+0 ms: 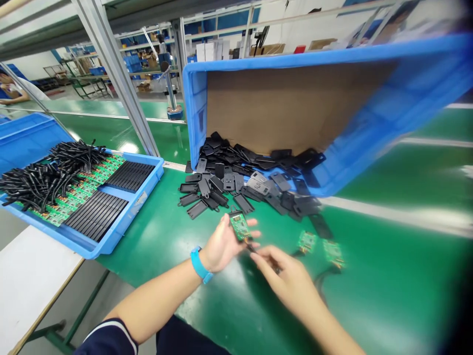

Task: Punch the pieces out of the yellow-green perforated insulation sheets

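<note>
A green circuit board (240, 226) rests across the palm and fingers of my left hand (223, 244), which is turned up and wears a blue wristband (200, 265). Dark plastic shows at the board's upper edge, perhaps a black case half under it. The fingers of my right hand (284, 271) are closed on the black cable (251, 248) at the board's lower end. Right of that hand, two more circuit boards (306, 241) with cables lie on the green table, blurred. Many black plastic case halves (229, 181) are heaped just beyond my hands.
A large blue crate (192, 118) lies on its side, its opening towards me, case halves spilling out. At left, a blue tray (157, 172) holds rows of boards with black cables (40, 185) and black strips (98, 212). A metal post (118, 74) stands behind it. Another person sits far left.
</note>
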{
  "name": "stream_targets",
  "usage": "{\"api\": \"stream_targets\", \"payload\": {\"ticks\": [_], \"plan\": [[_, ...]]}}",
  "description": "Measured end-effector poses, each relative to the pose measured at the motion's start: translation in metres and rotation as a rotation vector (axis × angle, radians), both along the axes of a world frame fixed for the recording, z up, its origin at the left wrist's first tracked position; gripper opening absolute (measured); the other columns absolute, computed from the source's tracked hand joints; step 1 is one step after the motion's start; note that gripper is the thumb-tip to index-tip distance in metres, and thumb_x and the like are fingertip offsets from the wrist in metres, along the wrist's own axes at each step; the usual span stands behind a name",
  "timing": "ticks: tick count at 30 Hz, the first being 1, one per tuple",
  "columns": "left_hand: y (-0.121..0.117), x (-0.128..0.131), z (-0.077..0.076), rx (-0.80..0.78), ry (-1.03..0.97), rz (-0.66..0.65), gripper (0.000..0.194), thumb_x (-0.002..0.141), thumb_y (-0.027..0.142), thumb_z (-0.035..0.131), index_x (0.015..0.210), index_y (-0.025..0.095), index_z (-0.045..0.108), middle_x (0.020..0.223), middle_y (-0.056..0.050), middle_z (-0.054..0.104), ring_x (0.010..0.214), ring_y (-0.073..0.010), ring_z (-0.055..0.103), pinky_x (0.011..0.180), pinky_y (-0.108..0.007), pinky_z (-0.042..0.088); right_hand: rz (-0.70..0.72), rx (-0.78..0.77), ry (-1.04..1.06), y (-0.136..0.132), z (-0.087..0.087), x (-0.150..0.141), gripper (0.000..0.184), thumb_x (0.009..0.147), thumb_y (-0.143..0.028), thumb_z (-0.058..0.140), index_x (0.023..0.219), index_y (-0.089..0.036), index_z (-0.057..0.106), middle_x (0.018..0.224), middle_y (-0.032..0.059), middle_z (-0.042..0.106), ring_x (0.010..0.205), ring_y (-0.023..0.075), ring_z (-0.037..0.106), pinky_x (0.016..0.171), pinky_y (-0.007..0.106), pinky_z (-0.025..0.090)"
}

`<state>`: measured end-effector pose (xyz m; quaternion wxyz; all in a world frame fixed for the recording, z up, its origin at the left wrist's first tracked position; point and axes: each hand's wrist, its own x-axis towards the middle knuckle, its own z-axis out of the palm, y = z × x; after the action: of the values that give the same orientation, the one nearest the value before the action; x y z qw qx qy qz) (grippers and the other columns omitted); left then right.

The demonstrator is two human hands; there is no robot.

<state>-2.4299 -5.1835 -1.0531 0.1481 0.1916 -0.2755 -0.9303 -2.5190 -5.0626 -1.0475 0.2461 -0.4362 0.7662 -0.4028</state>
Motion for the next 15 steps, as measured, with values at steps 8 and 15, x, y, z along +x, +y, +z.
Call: {"api": "stream_targets", "payload": {"ticks": [8,15], "plan": [[0.009,-0.002,-0.001,-0.051,0.008,0.091,0.036,0.084,0.049,0.050,0.101,0.021,0.036,0.127,-0.013,0.052,0.099,-0.0213,0.061,0.086,-0.039,0.046,-0.013,0.021,-0.022,0.001,0.001,0.002,0.030,0.081,-0.043,0.047,0.064,-0.019,0.055,0.052,-0.0019,0.049,0.048,0.0120,0.043,0.048,0.024,0.036],[0.013,-0.003,-0.007,-0.153,-0.078,0.134,0.033,0.083,0.035,0.059,0.102,0.019,0.038,0.121,-0.012,0.057,0.103,-0.0219,0.060,0.086,-0.040,0.047,-0.036,0.041,-0.068,0.001,0.001,0.006,0.029,0.079,-0.043,0.048,0.064,-0.019,0.055,0.053,-0.0017,0.050,0.049,0.0121,0.044,0.048,0.024,0.037]]}}
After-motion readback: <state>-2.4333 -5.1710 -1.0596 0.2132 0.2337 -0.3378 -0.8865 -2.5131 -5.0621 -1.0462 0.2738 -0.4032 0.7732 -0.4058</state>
